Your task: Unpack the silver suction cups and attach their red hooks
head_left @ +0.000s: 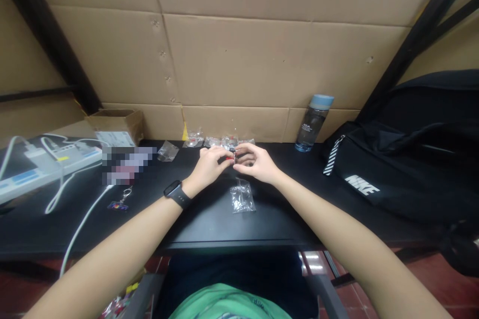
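Just beyond the clear plastic packet [242,196], the left hand [210,168] pinches a small red piece [228,158] between its fingers; the right hand [261,163] curls around the far side, grip unclear, presumably to steady something so tiny.

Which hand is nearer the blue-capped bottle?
Right: the right hand is left of the blue-capped bottle; the left hand is farther left, beyond the right one.

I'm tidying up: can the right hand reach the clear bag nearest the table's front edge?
Probably yes: the clear bag lies uncovered close by, though the right hand seems busy with a small item.
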Motion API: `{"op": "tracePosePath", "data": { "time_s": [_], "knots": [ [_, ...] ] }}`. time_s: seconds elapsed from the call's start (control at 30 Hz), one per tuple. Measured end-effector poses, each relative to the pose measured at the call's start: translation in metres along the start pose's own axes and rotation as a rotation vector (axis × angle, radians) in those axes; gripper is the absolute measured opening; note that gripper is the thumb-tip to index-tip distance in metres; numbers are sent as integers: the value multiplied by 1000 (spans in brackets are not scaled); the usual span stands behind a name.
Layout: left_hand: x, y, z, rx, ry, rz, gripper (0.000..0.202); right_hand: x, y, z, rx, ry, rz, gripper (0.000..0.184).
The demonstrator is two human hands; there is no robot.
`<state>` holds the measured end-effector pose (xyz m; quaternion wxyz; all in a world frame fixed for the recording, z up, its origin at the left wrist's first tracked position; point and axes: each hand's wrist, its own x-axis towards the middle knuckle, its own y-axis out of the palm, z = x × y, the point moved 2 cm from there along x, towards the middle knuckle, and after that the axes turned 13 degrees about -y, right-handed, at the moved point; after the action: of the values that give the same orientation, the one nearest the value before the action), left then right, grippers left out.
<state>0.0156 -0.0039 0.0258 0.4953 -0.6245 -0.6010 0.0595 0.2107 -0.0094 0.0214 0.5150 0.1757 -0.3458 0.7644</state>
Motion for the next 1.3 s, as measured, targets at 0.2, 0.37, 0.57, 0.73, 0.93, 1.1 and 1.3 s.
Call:
{"op": "tracePosePath", "data": {
  "time_s": [0.2,0.37,0.57,0.73,0.93,1.1,1.3],
  "knots": [
    [-1,2,1,-65,15,-90,9,-1,2,-1,13,-26,-28,57],
    [-2,4,2,-91,1,-143,7,0,4,-2,8,-40,-69,58],
    [-1,7,5,-178,-63,-123,7,0,5,1,36,-47,-80,60],
    [0,11,11,-262,-150,-69,10,0,5,7,-45,-106,-54,56],
    [-1,13,11,-218,-150,-80,8,-1,5,7,-102,-99,-43,57],
    [-4,11,4,-158,-92,-122,7,-2,8,3,182,167,-101,58],
    [-6,7,-1,-126,-64,-142,6,-1,8,0,338,291,-116,56]
  ]
}}
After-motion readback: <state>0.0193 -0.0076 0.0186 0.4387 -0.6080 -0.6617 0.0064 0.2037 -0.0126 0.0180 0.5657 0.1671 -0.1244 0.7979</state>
